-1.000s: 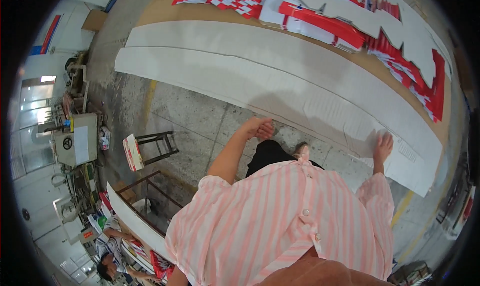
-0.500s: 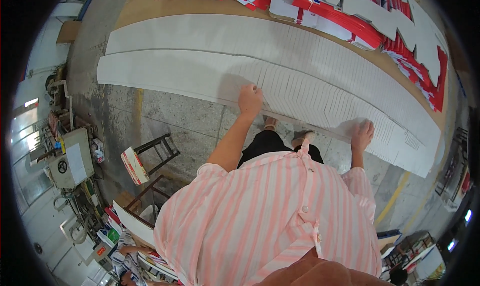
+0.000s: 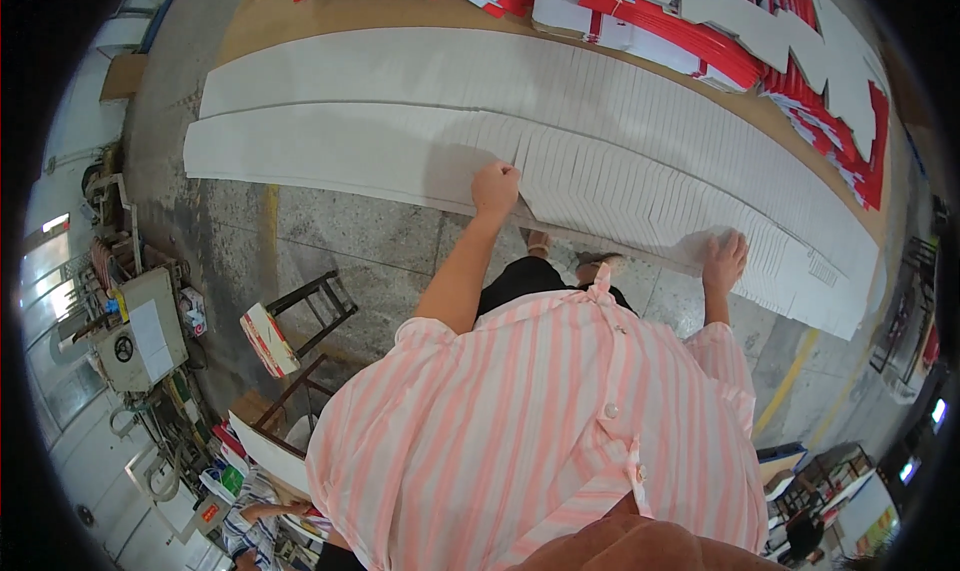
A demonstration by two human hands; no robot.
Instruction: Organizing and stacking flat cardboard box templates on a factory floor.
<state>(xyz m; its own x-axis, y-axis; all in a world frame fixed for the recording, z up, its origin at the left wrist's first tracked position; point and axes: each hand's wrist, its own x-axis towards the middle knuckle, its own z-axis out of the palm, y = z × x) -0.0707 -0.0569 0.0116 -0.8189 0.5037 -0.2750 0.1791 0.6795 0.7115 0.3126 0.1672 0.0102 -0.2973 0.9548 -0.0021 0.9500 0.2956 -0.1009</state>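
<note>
A fanned row of overlapping white cardboard sheets (image 3: 610, 196) runs along the table's near edge, the sheet edges showing as close slanted lines. My left hand (image 3: 495, 188) is closed at the near side of this row, where the plain surface meets the fanned edges. Its fingertips seem to pinch a sheet, though the grip is partly hidden. Farther right, my right hand (image 3: 724, 261) rests on the fanned sheets with its fingers stretched out. Behind the near row lies a second row of white sheets (image 3: 400, 66), also fanned toward the right.
Red and white printed cardboard pieces (image 3: 680, 31) are piled along the table's far side. Brown board (image 3: 270, 21) shows beneath. A dark-framed stool (image 3: 320, 311) stands on the floor at left, near a machine with a handwheel (image 3: 140, 331). Another person (image 3: 255, 516) is at lower left.
The sheets, table and surroundings have shifted slightly in the picture. My left hand has turned a little and stays closed at the same spot; my right hand stays on the fanned sheets.
</note>
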